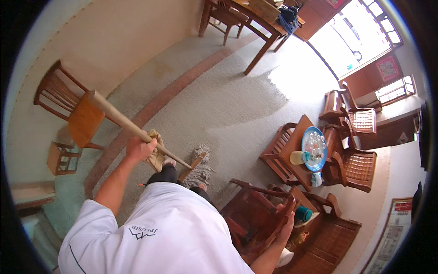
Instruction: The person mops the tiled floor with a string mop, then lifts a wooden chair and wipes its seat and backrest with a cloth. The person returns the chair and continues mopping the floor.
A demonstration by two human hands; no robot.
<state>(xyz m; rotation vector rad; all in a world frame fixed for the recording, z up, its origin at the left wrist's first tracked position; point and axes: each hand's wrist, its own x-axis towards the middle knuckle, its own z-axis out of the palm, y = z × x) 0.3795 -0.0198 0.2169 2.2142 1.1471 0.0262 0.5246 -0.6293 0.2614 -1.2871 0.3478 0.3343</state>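
My left hand [139,149] grips the long wooden handle [116,114] of a string mop, whose upper end points up and to the left. The grey mop head [202,171], with its wooden crossbar [193,167], rests on the floor by my feet. A beige cloth [155,152] hangs right beside this hand; whether the fingers hold it too is unclear. On the other side, my right hand [286,224] is closed around a rail of a dark red wooden chair [249,219], which looks tilted. Part of that chair is hidden behind my white shirt.
A wooden side table [291,144] bears a blue tray [307,164] of glasses and a yellowish jar [297,158]. Wooden armchairs [359,164] line the right wall. A slatted chair [85,123] and a small stool [61,159] stand left. A long table [260,51] stands near the bright doorway.
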